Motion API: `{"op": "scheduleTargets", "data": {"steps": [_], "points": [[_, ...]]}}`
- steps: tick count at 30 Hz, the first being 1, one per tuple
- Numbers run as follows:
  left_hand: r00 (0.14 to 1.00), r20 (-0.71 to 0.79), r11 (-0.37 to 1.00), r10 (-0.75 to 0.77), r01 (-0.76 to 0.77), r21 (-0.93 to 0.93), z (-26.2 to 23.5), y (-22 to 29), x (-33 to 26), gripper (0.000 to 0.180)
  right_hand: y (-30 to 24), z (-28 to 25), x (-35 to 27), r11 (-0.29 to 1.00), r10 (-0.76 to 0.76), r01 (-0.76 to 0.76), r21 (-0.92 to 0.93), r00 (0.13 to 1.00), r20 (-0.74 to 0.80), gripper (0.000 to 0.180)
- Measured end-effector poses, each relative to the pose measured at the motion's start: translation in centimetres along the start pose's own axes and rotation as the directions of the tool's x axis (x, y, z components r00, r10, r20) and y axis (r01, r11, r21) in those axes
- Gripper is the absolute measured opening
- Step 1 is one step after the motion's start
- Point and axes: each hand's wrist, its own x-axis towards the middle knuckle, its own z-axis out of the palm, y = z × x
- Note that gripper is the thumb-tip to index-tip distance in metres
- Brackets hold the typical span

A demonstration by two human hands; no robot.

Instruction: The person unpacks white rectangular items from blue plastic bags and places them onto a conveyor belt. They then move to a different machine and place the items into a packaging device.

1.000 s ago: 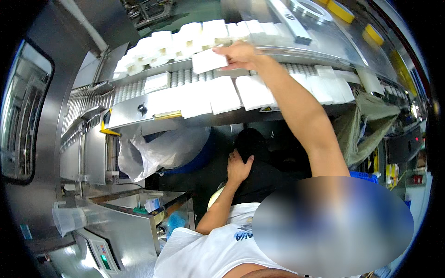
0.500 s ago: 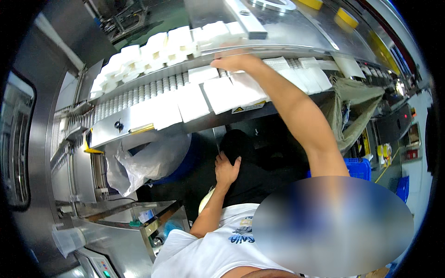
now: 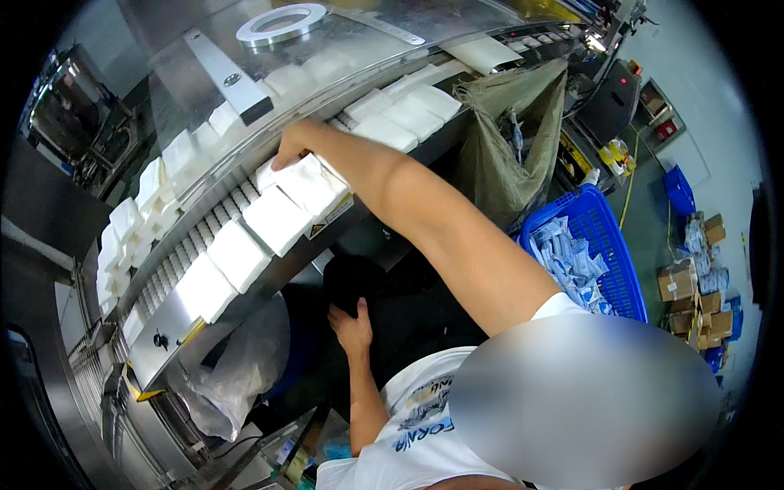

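Observation:
My right hand (image 3: 296,142) reaches over the roller conveyor (image 3: 196,237), fingers bent down and closed at the inner edge of a stack of white folded sheets (image 3: 312,186). Part of its fingers is hidden behind the stack and the hand itself. Several more white stacks (image 3: 235,255) lie side by side along the conveyor's near ledge. Lower down, my left hand (image 3: 353,328) rests by my dark-clothed knee (image 3: 353,278), thumb apart from the fingers and nothing in it.
Behind the conveyor, a clear cover (image 3: 327,69) carries a metal bar (image 3: 224,75) and a silver ring (image 3: 280,24). White piles (image 3: 155,184) line the far side. A woven sack (image 3: 502,155) hangs right, above a blue basket (image 3: 600,245) of small packets. A plastic bag (image 3: 237,367) sits below.
The view has swung, so the conveyor now slants and the blue basket shows at the right. My right hand has come down onto a white stack. My left hand stays by my knee.

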Motion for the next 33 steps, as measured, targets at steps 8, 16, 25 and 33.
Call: {"op": "scheduleTargets", "data": {"steps": [8,16,25,33], "points": [[0.999,-0.052,0.996,-0.014,0.018,0.089,0.1,-0.7,-0.4,0.091,4.8,-3.4,-3.8,0.801,-0.061,0.136,0.583,0.987,-0.147,0.052],[0.952,-0.131,0.957,0.276,-0.285,-0.055,-4.1,6.8,-2.0,0.065,7.1,-4.4,-18.5,0.447,-0.243,0.392,0.804,0.918,-0.312,0.053],[0.784,-0.089,0.287,0.614,-0.327,-0.9,-12.0,22.9,-1.5,0.091,9.3,0.4,-26.8,0.54,-0.389,0.608,0.582,0.793,-0.468,0.046],[0.643,0.311,0.112,0.7,0.331,-0.937,-13.6,24.2,-0.3,0.121,8.2,1.3,-31.5,0.598,-0.612,0.723,0.346,0.691,-0.385,0.05]]}}
